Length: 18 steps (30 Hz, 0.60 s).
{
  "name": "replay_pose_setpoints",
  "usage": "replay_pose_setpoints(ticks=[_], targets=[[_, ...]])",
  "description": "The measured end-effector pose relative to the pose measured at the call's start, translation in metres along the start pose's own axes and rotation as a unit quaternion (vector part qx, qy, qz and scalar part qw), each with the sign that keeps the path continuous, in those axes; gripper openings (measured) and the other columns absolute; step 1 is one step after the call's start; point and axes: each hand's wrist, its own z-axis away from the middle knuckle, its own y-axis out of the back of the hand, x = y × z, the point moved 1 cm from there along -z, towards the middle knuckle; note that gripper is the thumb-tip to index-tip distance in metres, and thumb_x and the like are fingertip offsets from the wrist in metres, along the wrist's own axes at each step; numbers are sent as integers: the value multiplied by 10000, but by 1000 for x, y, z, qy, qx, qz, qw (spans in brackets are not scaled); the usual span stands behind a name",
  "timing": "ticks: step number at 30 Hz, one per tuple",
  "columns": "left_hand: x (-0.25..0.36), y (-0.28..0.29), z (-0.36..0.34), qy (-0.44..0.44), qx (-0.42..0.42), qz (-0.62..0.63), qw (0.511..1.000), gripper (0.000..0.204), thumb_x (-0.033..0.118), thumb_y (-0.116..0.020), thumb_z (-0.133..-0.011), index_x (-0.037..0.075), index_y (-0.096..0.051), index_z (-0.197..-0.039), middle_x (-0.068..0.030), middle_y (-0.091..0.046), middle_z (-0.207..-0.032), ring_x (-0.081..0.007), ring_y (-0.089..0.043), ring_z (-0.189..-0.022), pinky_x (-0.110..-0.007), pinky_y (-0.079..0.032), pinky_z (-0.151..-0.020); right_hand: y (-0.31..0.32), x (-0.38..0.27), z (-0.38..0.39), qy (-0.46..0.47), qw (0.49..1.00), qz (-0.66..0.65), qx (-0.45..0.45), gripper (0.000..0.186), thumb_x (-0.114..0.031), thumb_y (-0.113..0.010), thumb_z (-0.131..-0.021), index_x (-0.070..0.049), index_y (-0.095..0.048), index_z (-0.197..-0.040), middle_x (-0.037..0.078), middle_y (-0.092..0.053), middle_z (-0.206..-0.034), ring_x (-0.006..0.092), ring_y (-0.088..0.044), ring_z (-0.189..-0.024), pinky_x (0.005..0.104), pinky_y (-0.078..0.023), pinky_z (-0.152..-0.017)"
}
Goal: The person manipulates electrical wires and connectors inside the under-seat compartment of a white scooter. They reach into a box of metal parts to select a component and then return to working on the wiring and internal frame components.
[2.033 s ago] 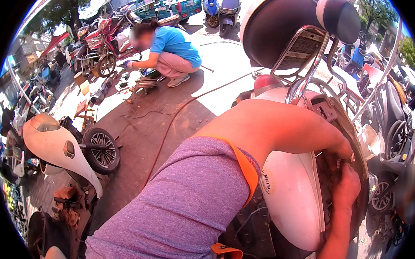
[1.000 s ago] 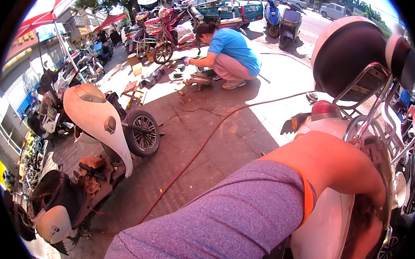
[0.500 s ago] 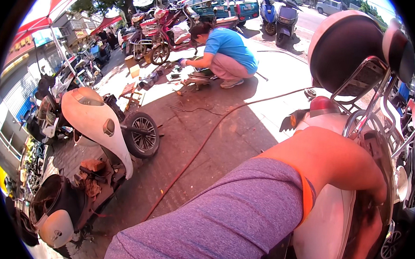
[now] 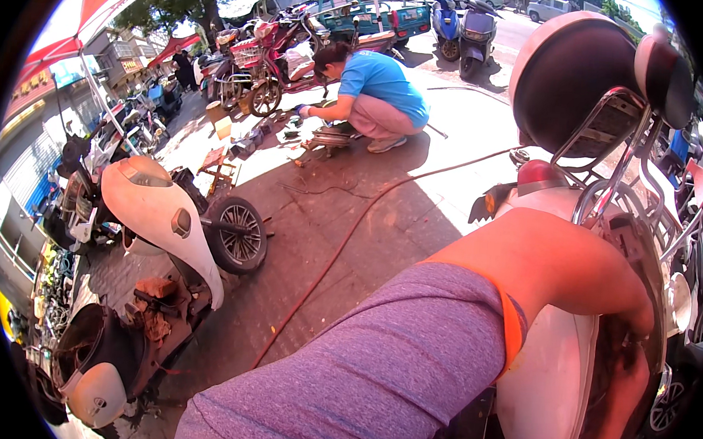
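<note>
Both my hands are down inside the open body of a white scooter (image 4: 546, 381) at the right. My left arm, in a purple sleeve with an orange edge, reaches across over the rear side panel, and my left hand (image 4: 631, 323) is bent down into the opening. From the lower right edge my right forearm comes up, with my right hand (image 4: 628, 363) close under the left one. Shadow and the wrists hide the fingers of both hands, and I cannot make out what they touch. A red tail light (image 4: 541, 174) and a chrome rail (image 4: 599, 193) sit at the scooter's far end.
A round black backrest (image 4: 573, 84) stands up beyond my arms. At the left is a partly dismantled white scooter (image 4: 142, 197) with a loose wheel (image 4: 238, 233). A red hose (image 4: 342, 255) crosses the paving. A person in a blue shirt (image 4: 386, 82) squats over parts farther off.
The view has shifted slightly, so the scene sits a little to the left. My hands stay in the scooter's opening, with a little more of them showing between the wrists.
</note>
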Motion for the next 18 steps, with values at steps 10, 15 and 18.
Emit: replay_pose_setpoints(ticks=[10, 15, 18], targets=[[1, 0, -21, -5, 4, -5, 1000, 528, 544, -771, -915, 34, -807, -1048, -250, -777, -1040, -435, -734, -1046, -488, -597, -903, -1, 21, -7, -47, 997, -50, -39, 145, -73, -687, -919, 19, -675, -1030, 148, -715, -918, 261, -674, -855, 402, -525, -837], [-3, -3, -30, -10, 2, -6, 1000, 531, 547, -771, -913, 35, -807, -1049, -249, -777, -1041, -434, -734, -1047, -486, -597, -904, 0, 15, -5, -50, 995, -73, -40, 116, -56, -682, -903, 15, -661, -992, 131, -687, -872, 263, -625, -797, 380, -512, -800], [-7, -7, -30, -21, -7, -12, 1000, 535, 551, -774, -907, 33, -807, -1035, -247, -777, -1046, -433, -734, -1051, -485, -599, -905, -10, 18, -4, -38, 996, -78, -25, 98, -47, -678, -898, 9, -651, -974, 138, -669, -844, 270, -618, -778, 382, -511, -781]])
